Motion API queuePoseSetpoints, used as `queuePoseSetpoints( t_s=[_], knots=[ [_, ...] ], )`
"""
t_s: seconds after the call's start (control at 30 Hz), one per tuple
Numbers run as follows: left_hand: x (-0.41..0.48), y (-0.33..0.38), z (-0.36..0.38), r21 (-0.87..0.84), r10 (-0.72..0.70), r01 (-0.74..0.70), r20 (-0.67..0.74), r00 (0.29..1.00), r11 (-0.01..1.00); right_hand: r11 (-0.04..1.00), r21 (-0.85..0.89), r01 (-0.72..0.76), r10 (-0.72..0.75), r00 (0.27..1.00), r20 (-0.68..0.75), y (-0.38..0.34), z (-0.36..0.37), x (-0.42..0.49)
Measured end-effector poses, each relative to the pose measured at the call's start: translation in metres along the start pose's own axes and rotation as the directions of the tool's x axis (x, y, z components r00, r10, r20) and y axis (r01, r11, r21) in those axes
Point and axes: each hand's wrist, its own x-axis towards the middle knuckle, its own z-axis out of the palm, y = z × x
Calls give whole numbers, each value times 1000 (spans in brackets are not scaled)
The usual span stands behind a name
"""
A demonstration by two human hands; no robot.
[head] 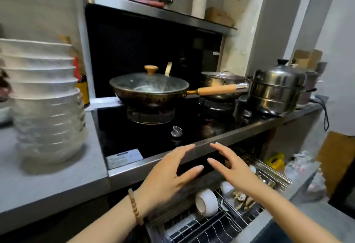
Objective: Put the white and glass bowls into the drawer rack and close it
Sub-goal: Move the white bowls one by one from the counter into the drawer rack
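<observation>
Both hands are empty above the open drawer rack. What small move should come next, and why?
Probably reach the left hand toward the stack of bowls on the counter to the left. Both it and the right hand hold nothing, the drawer rack is pulled out with free slots, and the stack is not yet loaded.

Both hands, left [169, 173] and right [233, 168], reach forward empty, fingers spread.
</observation>
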Motion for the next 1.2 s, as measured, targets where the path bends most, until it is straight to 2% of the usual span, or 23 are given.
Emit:
queuePoseSetpoints(
  t_s=[0.1, 0.23, 0.5, 0.7, 0.87, 1.07, 1.2],
  knots=[
    [-11, 23, -71, 199, 92, -72, -96, 991, 977, 990, 18, 143, -143, 990, 4, -65, 11, 20],
    [-29, 43, -160, 391, 178, -79, -225, 958, 917, 951, 82, 297, -302, 952, 48, -146, 30, 48],
    [-61, 40, -286, 522, 231, 46, -453, 861, 851, 873, 130, 470, -479, 876, 50, -258, 75, 93],
    [-66, 4, -329, 436, 59, 196, -505, 861, 878, 855, 215, 473, -501, 859, 104, -304, 105, 122],
    [-54, -22, -333, 124, -134, 218, -481, 867, 968, 860, 257, 440, -480, 869, 119, -321, 118, 141],
    [-35, -35, -338, -27, -181, 197, -534, 826, 980, 845, 272, 460, -504, 855, 121, -327, 122, 153],
    [-30, -36, -339, 19, -127, 165, -557, 821, 986, 836, 259, 484, -516, 854, 70, -328, 123, 157]
  ],
)
